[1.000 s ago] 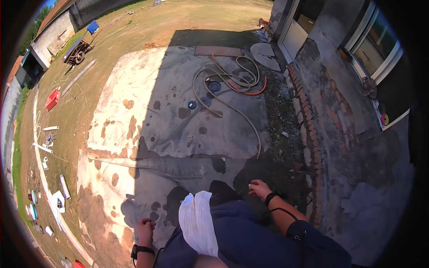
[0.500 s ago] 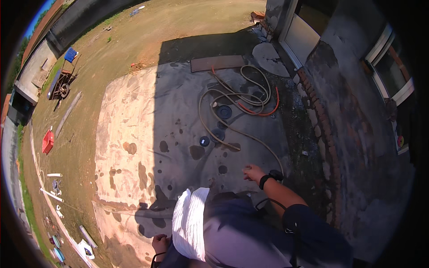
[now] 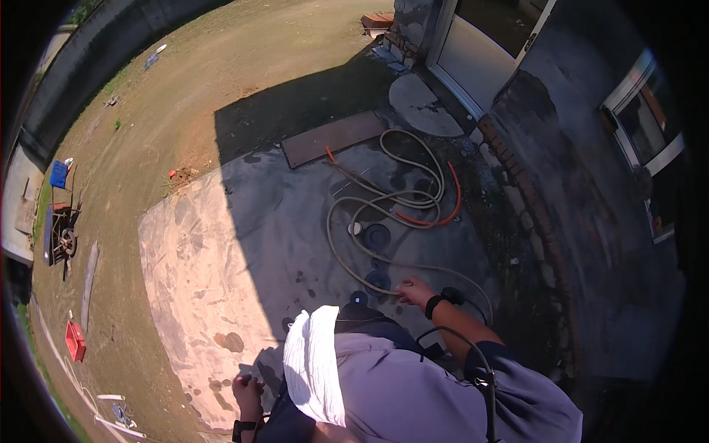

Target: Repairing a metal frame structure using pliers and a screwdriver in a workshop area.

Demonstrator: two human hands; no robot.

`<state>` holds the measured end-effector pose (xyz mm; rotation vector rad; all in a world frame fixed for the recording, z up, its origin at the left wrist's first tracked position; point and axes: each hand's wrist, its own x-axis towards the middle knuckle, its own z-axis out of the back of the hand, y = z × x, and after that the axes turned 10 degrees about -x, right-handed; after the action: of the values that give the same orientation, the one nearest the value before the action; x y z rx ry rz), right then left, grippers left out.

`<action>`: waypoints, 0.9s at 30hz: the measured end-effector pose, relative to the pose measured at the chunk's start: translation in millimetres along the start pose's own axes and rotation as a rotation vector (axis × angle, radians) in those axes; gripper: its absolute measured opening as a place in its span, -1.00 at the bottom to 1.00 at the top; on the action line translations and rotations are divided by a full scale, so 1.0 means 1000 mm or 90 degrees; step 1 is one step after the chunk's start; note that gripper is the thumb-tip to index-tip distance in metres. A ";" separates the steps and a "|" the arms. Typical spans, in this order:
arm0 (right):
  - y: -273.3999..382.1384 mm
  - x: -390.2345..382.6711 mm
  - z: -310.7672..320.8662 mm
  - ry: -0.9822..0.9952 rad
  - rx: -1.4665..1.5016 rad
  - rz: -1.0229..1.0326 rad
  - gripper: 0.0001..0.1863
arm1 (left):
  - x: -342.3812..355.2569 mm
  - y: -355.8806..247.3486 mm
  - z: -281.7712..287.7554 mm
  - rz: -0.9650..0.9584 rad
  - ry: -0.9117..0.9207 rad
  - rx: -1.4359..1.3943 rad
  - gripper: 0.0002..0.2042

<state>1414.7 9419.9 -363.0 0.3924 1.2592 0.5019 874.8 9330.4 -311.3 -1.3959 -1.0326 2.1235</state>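
Observation:
My right hand (image 3: 415,292), with a dark band at the wrist, is held out in front with its fingers loosely bent and a little apart. It overlaps the free end of a long beige hose (image 3: 347,260) in the picture; I cannot tell whether they touch. The hose lies in loose loops on a dusty sheet-like ground cover (image 3: 185,244), beside an orange-red length of hose (image 3: 459,188). My left hand (image 3: 249,390) hangs low at my side, fingers loosely curled, with nothing seen in it. Black round discs (image 3: 377,236) lie by the hose.
A brown board (image 3: 336,138) lies at the cover's far edge, before a pale broken slab (image 3: 423,105) and a doorway (image 3: 473,63). A rough wall (image 3: 583,244) runs along the right. Far left are a cart (image 3: 60,232), a wooden pole (image 3: 90,288) and a red crate (image 3: 75,340).
The view has turned and shifted forward, so the hose and discs appear nearer my body. My right hand now overlaps the hose end. My left hand shows more fully.

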 end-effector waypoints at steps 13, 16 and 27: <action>0.219 0.212 0.036 -0.109 0.221 -0.068 -0.45 | 0.323 -0.321 -0.237 -0.030 0.084 0.088 -0.81; 0.312 0.262 0.061 -0.115 0.243 0.001 -0.45 | 0.344 -0.381 -0.296 -0.064 0.154 0.175 -0.79; 0.501 0.406 0.158 -0.306 0.325 0.011 -0.39 | 0.558 -0.597 -0.543 -0.086 0.283 0.263 -0.77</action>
<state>1586.2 10060.8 -373.5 0.8972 0.8998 0.0766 1088.5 10288.0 -324.8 -1.4425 -0.4681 1.6912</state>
